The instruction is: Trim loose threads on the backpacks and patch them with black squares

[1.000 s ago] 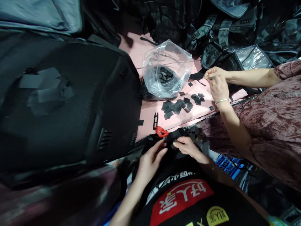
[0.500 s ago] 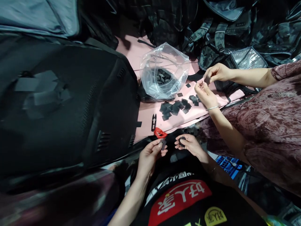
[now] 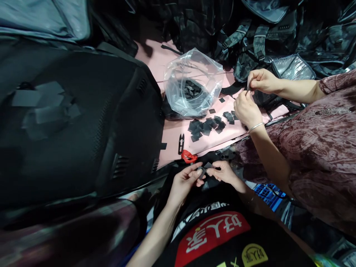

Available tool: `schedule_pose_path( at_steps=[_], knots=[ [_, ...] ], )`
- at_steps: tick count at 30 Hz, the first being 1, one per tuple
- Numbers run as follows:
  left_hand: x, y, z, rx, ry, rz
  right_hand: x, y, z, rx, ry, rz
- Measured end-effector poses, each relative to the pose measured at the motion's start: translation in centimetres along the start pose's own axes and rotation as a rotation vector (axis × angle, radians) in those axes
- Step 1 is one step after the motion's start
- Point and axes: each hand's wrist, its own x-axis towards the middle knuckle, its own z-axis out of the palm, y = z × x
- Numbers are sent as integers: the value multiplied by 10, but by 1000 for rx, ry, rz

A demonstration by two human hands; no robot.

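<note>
My left hand (image 3: 185, 180) and my right hand (image 3: 224, 172) meet just below the edge of the pink table (image 3: 178, 135). Both pinch a small black fabric piece (image 3: 205, 170) held between their fingertips. A red clip (image 3: 189, 157) lies right above my hands, beside black thread snips (image 3: 181, 143). A heap of black square pieces (image 3: 207, 125) is spread on the pink surface beyond.
A clear plastic bag (image 3: 193, 83) with more black pieces stands behind the heap. A co-worker on the right holds a small piece in both hands (image 3: 250, 96). A large black bag (image 3: 78, 122) fills the left. Camouflage backpacks (image 3: 250, 40) pile up at the back.
My hands, apart half a second ago with a piece in each, have come together on one small black piece. The co-worker's hands have risen slightly and closed on a piece.
</note>
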Motion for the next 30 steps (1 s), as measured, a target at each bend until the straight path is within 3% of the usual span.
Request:
schedule_pose_path(
  at_steps=[3,8,11,17,23,30],
  knots=[
    [2,-2,2,46,-5,-1,-6,-17,-1,-39,-76,-44],
    [6,-1,-7,-155,174,-8,-8,-40,-7,-4,-248,-70],
    [6,1,-13,-241,170,-43,-5,-40,-15,90,-197,-54],
    [6,-2,-13,-339,195,-66,-5,-33,-22,156,-226,-186],
    [5,-9,-9,-280,137,-39,-5,-30,-3,262,-171,21],
    [2,-10,-2,-259,96,-57,-2,-30,5,231,-54,11]
  ],
)
